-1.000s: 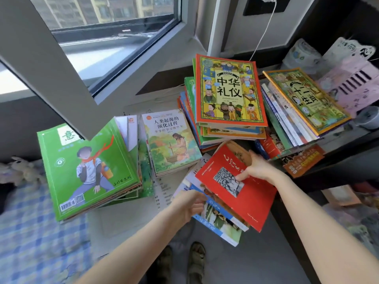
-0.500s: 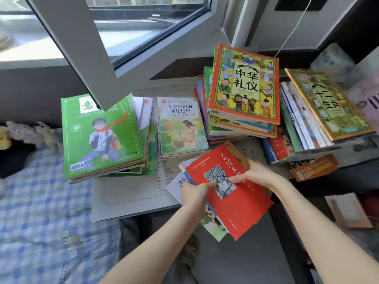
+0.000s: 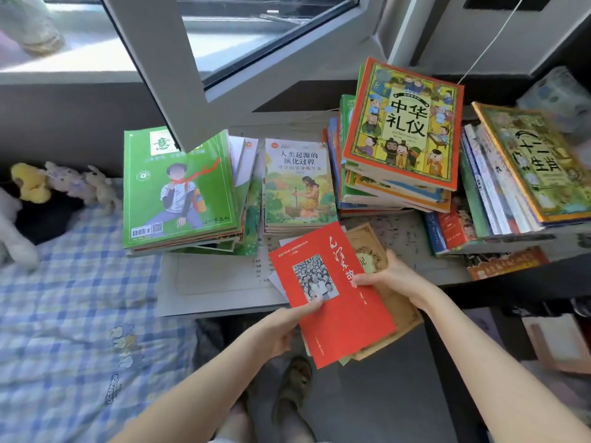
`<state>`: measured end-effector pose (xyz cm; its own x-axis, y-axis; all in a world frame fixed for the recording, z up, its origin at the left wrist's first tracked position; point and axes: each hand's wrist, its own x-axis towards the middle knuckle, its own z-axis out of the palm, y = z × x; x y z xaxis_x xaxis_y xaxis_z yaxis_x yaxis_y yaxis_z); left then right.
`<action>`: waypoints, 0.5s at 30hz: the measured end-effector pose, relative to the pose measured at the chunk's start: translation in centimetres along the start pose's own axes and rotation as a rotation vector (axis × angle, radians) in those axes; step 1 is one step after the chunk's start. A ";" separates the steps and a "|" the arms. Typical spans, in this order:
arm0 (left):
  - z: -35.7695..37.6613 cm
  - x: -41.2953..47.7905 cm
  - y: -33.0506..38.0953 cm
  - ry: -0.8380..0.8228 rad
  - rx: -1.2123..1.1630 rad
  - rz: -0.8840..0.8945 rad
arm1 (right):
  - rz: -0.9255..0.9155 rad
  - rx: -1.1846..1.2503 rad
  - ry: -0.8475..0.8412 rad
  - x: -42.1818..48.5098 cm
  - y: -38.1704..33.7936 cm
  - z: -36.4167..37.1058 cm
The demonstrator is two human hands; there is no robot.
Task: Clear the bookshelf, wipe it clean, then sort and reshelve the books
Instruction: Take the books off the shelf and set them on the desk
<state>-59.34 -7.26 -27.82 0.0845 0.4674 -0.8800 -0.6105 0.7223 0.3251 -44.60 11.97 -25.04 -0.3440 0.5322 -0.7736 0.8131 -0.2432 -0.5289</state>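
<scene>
Book stacks (image 3: pixel 399 129) crowd grey ledge (image 3: pixel 220 282) beneath open window (image 3: pixel 256 36).

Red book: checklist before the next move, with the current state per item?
1. Left hand grips the red book at its lower left edge: ok.
2. Right hand holds its right edge, thumb on the cover: ok.
3. Red book free of the brown book beneath: cannot tell; the right hand touches both.
4. Top of the middle pile bare for a drop: ok.
5. Tall pile squared up: not ok; its books sit askew.
6. Right pile level: not ok; its books are fanned and slanted.
</scene>
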 end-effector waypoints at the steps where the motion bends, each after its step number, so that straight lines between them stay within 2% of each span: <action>1: 0.5 0.1 -0.4 -0.016 -0.092 0.031 | 0.003 0.032 -0.007 0.2 0.2 0.0; 4: 1.5 0.3 -1.2 -0.056 -0.290 0.098 | 0.004 0.138 -0.030 0.2 0.4 0.2; 7: 1.1 0.1 -1.3 -0.124 -0.237 0.162 | -0.062 0.155 -0.127 -1.0 0.2 2.4; 9: -0.2 -0.2 -1.3 -0.136 -0.219 0.176 | -0.137 0.027 -0.173 -1.5 -0.2 4.5; 12: -1.1 -0.4 -0.9 -0.129 -0.262 0.168 | -0.141 -0.128 -0.061 -0.7 -0.3 5.8; 15: 0.2 -0.3 0.1 -0.063 -0.155 0.114 | -0.026 0.066 0.016 -0.4 -0.5 4.6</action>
<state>-59.28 -7.25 -27.47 0.0541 0.5762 -0.8155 -0.7323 0.5781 0.3599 -46.96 8.15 -26.04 -0.3572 0.5516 -0.7537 0.7710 -0.2814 -0.5713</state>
